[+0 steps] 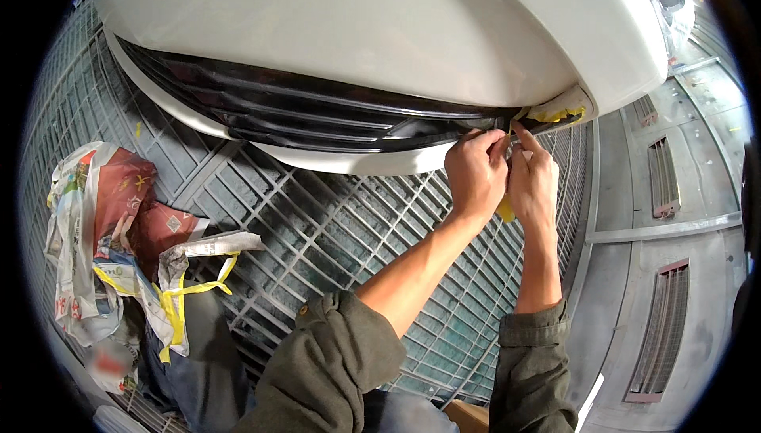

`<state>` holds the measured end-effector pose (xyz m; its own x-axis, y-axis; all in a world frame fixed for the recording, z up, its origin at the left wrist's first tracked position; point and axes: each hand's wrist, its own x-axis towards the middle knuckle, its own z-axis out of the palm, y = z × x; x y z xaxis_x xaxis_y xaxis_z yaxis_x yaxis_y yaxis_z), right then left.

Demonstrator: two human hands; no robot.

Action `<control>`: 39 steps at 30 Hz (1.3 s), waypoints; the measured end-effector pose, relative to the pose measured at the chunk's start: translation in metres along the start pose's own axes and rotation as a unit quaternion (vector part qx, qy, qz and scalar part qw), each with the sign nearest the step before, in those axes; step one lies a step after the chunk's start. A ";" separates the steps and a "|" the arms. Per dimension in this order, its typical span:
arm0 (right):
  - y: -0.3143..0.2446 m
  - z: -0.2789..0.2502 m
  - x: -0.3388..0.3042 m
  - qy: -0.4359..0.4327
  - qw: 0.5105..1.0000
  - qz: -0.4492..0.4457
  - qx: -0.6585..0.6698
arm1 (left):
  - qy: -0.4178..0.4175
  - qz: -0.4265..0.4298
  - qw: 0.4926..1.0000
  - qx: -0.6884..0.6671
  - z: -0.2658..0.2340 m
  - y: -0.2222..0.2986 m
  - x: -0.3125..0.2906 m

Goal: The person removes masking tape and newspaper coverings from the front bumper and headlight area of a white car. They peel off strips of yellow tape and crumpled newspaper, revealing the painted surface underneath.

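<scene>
Both hands meet at the right end of the black grille [317, 108] in a white car's front bumper [357, 162]. A narrow strip of yellow masking tape [510, 126] shows between the fingertips. My left hand [477, 175] is closed, its thumb and index finger pinching at the tape. My right hand [533, 183] has its index finger against the grille's corner while the other fingers curl in; what they hold is hidden. More yellow tape [506, 211] shows between the two hands, below the bumper. Torn yellow tape and paper [564, 112] line the opening just right of my fingers.
Crumpled masking paper [127, 219] with yellow tape edges [186, 294] lies at the left, partly over my leg. A metal grating floor [317, 235] stretches beneath the bumper. Grey wall panels with vents [659, 330] stand at the right. Near the lower edge is some brown cardboard [466, 415].
</scene>
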<state>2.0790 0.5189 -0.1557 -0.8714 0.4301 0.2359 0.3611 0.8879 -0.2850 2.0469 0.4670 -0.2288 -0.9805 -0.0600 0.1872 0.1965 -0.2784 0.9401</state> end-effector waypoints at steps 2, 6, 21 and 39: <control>0.006 -0.003 -0.001 -0.007 1.000 0.021 0.001 | 0.001 0.007 1.000 -0.012 0.000 0.003 -0.003; -0.008 -0.007 -0.002 -0.013 0.999 0.033 0.013 | 0.009 0.002 1.000 -0.024 -0.003 0.004 -0.002; 0.014 -0.011 -0.094 0.133 0.903 0.097 0.398 | -0.380 -0.264 0.849 -0.254 -0.070 0.020 -0.021; 0.051 -0.043 -0.169 0.229 0.832 0.219 0.455 | -0.065 -0.470 0.757 -0.449 0.026 0.045 0.024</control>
<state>2.2591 0.4980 -0.1702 -0.4299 0.8819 0.1935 0.0281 0.2273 -0.9734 2.0318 0.4781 -0.1747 -0.6696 0.6478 -0.3633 -0.7220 -0.6826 0.1134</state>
